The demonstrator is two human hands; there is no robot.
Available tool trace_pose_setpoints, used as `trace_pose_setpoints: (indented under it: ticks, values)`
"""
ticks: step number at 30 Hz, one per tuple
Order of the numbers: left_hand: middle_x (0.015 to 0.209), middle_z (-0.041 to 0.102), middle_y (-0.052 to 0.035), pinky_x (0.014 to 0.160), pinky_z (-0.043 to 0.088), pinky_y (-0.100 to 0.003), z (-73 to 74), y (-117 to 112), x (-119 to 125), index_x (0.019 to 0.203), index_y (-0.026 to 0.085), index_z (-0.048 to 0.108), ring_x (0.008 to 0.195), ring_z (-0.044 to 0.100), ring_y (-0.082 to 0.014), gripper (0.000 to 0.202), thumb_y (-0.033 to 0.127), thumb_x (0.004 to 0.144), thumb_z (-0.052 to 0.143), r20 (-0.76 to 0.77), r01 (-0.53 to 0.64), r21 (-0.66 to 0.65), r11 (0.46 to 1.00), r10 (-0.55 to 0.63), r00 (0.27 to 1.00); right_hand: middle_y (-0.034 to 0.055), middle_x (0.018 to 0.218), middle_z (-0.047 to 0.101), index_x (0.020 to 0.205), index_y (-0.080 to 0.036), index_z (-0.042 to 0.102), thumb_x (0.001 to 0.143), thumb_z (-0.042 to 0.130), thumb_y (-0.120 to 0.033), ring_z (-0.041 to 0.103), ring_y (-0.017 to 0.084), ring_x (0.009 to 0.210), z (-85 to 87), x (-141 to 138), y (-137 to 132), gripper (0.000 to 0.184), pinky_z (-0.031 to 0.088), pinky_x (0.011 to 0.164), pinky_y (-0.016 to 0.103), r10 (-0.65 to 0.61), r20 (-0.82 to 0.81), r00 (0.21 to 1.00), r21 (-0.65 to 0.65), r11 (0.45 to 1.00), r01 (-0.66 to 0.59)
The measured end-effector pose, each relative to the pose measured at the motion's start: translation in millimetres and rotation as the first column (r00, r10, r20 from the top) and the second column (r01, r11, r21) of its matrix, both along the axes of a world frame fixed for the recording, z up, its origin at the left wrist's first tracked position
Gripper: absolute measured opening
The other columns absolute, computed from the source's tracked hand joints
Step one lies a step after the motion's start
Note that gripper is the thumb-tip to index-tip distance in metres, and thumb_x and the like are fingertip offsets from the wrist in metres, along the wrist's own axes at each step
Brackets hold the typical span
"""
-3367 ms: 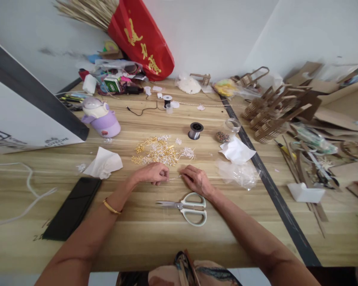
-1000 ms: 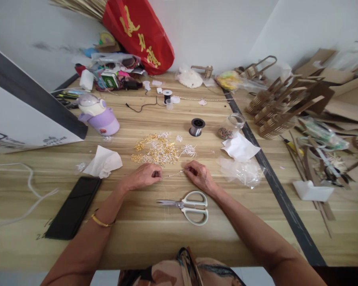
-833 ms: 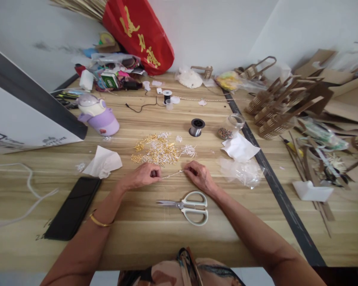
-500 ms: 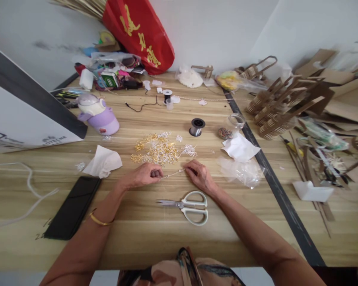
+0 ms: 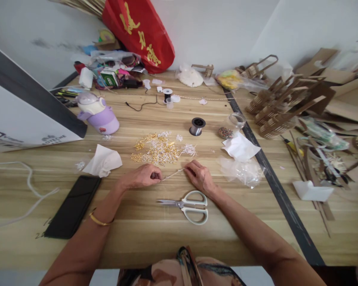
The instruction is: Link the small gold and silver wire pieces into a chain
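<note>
Both hands rest on the wooden table just in front of a heap of gold and silver beads. My left hand is closed in a pinch on one end of a short beaded strand. My right hand pinches the other end, so the strand stretches between them, a little above the tabletop. White-handled scissors lie shut on the table directly below my hands.
A black phone and a crumpled tissue lie to the left, a purple bottle behind them. A wire spool, glass jar, white paper and plastic bag sit right. Cardboard baskets crowd the far right.
My hands have drawn apart since the earliest frame, and the beaded strand now stretches between them. Over the last second they barely move.
</note>
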State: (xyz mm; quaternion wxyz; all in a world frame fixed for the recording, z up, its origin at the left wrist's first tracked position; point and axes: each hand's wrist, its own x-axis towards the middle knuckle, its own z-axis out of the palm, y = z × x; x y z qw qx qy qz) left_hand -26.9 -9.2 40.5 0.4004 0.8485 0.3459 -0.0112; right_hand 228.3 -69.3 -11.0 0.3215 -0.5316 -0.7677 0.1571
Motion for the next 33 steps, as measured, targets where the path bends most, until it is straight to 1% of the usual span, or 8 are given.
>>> trace_pose_setpoints:
  ticks: [5, 8, 11, 14, 18, 27, 33]
  values:
    - [0.066, 0.062, 0.0006, 0.057, 0.037, -0.019, 0.4, -1.2, 0.0, 0.075, 0.015, 0.066, 0.06, 0.051, -0.0095, 0.015, 0.017, 0.071, 0.052, 0.009, 0.012, 0.015, 1.0, -0.012, 1.0, 0.0058, 0.087, 0.06, 0.091, -0.019, 0.059, 0.094, 0.046, -0.025, 0.056, 0.015, 0.07, 2.9, -0.7, -1.4, 0.015, 0.041, 0.062, 0.025, -0.009, 0.096, 0.995, 0.006, 1.0, 0.008]
    - [0.066, 0.062, 0.0004, 0.057, 0.037, -0.019, 0.1, -0.8, -0.9, 0.075, 0.015, 0.066, 0.06, 0.052, -0.0097, 0.014, 0.016, 0.07, 0.052, 0.001, 0.016, 0.014, 1.0, -0.016, 1.0, 0.0065, 0.091, 0.06, 0.093, -0.019, 0.059, 0.095, 0.045, -0.023, 0.057, 0.016, 0.073, 2.8, -0.3, -1.4, 0.014, 0.04, 0.062, 0.025, 0.008, 0.156, 0.988, 0.006, 1.0, -0.009]
    - [0.066, 0.062, 0.0004, 0.057, 0.037, -0.019, 1.2, -0.2, -2.1, 0.074, 0.015, 0.066, 0.06, 0.052, -0.0096, 0.014, 0.017, 0.071, 0.053, -0.001, 0.022, 0.005, 1.0, -0.022, 1.0, 0.0068, 0.094, 0.06, 0.094, -0.019, 0.058, 0.095, 0.044, -0.02, 0.058, 0.016, 0.077, 1.9, 0.0, -1.2, 0.014, 0.04, 0.063, 0.025, 0.017, 0.179, 0.984, 0.01, 1.0, -0.02]
    - [0.065, 0.063, 0.0003, 0.058, 0.038, -0.019, 3.3, -0.1, -3.2, 0.072, 0.015, 0.066, 0.06, 0.052, -0.0097, 0.013, 0.019, 0.071, 0.054, -0.01, 0.02, 0.001, 1.0, -0.02, 1.0, 0.0068, 0.095, 0.06, 0.095, -0.019, 0.057, 0.094, 0.044, -0.02, 0.059, 0.016, 0.078, 1.2, 0.1, -1.0, 0.013, 0.04, 0.062, 0.024, 0.009, 0.167, 0.986, 0.014, 1.0, -0.011]
    - [0.066, 0.064, 0.0002, 0.059, 0.038, -0.02, 5.5, -0.2, -3.6, 0.071, 0.015, 0.066, 0.061, 0.053, -0.0099, 0.013, 0.02, 0.072, 0.055, -0.021, 0.019, -0.017, 1.0, -0.019, 1.0, 0.0066, 0.095, 0.061, 0.095, -0.02, 0.056, 0.094, 0.045, -0.021, 0.058, 0.016, 0.076, -0.2, 1.1, -0.3, 0.011, 0.042, 0.064, 0.025, 0.016, 0.106, 0.994, 0.012, 1.0, -0.017]
    - [0.064, 0.063, 0.0008, 0.059, 0.037, -0.02, 7.3, 0.2, -4.4, 0.07, 0.016, 0.068, 0.06, 0.052, -0.0103, 0.013, 0.023, 0.071, 0.057, -0.026, 0.004, -0.038, 0.999, -0.005, 1.0, 0.0063, 0.09, 0.061, 0.092, -0.02, 0.056, 0.094, 0.046, -0.024, 0.058, 0.016, 0.072, -1.5, 2.8, 1.3, 0.011, 0.043, 0.065, 0.026, 0.017, -0.002, 1.0, -0.004, 1.0, -0.017]
    - [0.066, 0.064, 0.0, 0.058, 0.037, -0.02, 5.9, 0.9, -6.1, 0.071, 0.016, 0.068, 0.061, 0.053, -0.0108, 0.015, 0.026, 0.072, 0.058, -0.037, -0.003, -0.063, 0.998, 0.001, 0.999, 0.0055, 0.086, 0.06, 0.091, -0.019, 0.054, 0.093, 0.045, -0.023, 0.056, 0.015, 0.068, -1.6, 2.9, 1.3, 0.01, 0.042, 0.063, 0.025, 0.009, 0.001, 1.0, -0.008, 1.0, -0.009]
